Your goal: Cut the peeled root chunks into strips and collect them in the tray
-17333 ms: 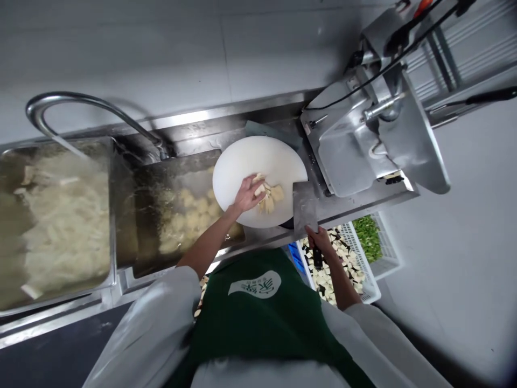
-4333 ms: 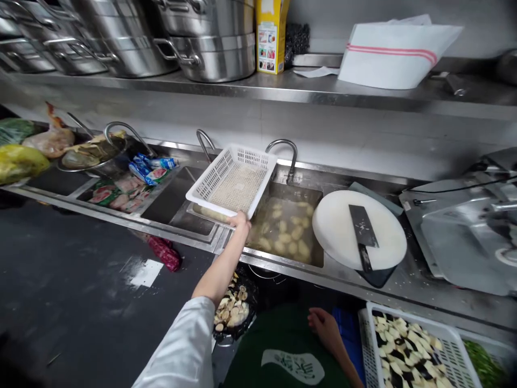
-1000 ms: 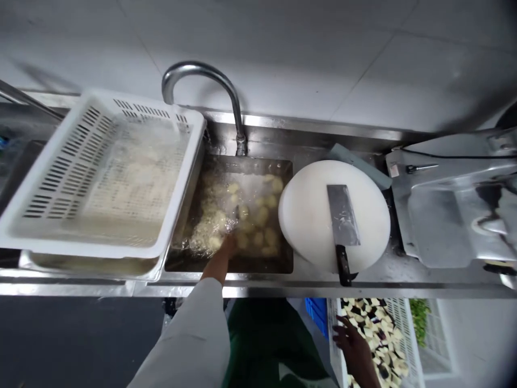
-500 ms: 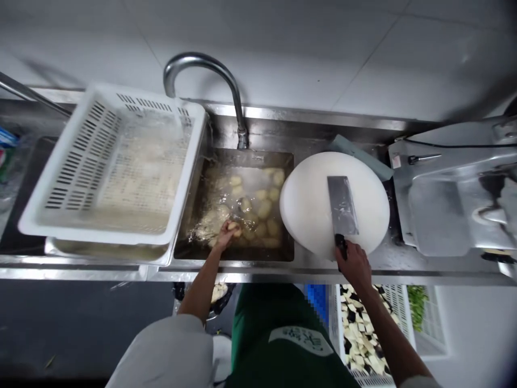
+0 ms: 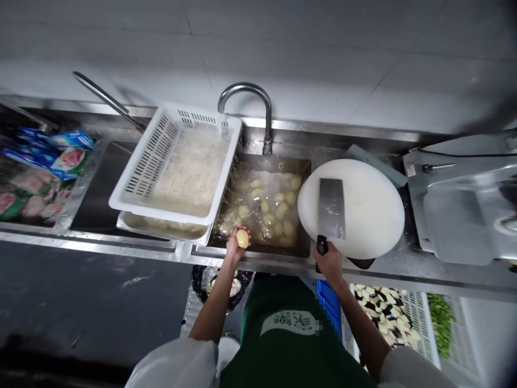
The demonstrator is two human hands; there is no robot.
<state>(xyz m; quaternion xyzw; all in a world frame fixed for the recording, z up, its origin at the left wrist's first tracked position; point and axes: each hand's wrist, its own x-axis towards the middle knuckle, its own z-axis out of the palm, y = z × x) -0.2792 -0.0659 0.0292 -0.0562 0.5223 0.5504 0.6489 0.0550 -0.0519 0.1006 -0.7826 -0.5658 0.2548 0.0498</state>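
A peeled potato (image 5: 243, 238) is gripped in my left hand (image 5: 233, 245), held over the front edge of the sink (image 5: 302, 252). Several more pale potatoes (image 5: 279, 214) lie under water in that sink. My right hand (image 5: 330, 262) is closed round the black handle of a cleaver (image 5: 332, 207). The broad blade lies over the left part of a round white cutting board (image 5: 371, 210), and whether it touches the surface I cannot tell.
Left of the sink, a white slotted basket (image 5: 161, 202) rests on a metal tray (image 5: 161, 226) under the curved faucet (image 5: 266, 108). A metal machine (image 5: 456, 215) stands at right. Below the counter are crates of cut eggplant (image 5: 383, 312) and chopped greens (image 5: 440, 323).
My left hand has lifted the potato from the water toward the sink's front edge. The cleaver has shifted left across the board, and the view has swung left.
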